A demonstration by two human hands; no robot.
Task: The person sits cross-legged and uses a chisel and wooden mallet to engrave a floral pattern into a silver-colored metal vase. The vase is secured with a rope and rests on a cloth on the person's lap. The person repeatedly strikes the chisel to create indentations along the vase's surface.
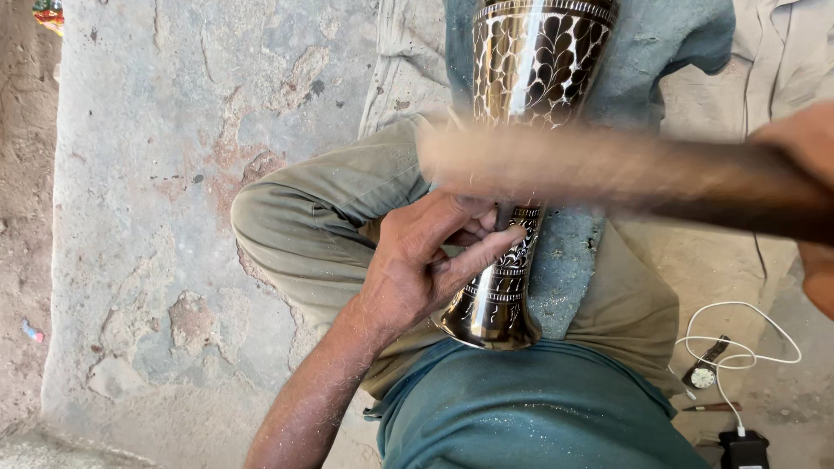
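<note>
Engraved metal vase (521, 104) across lap; left hand (426, 260) steadies neck, right hand (804, 148) swings blurred stick (608, 169).

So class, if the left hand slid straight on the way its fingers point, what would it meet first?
The left hand points right, and its fingers already touch the narrow neck of the engraved metal vase, so the vase comes first.

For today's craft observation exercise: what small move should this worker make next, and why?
Probably bring the blurred wooden stick in the right hand down again near the engraved metal vase's neck, since the left hand pinches something there, steadying the vase across the lap.
</note>
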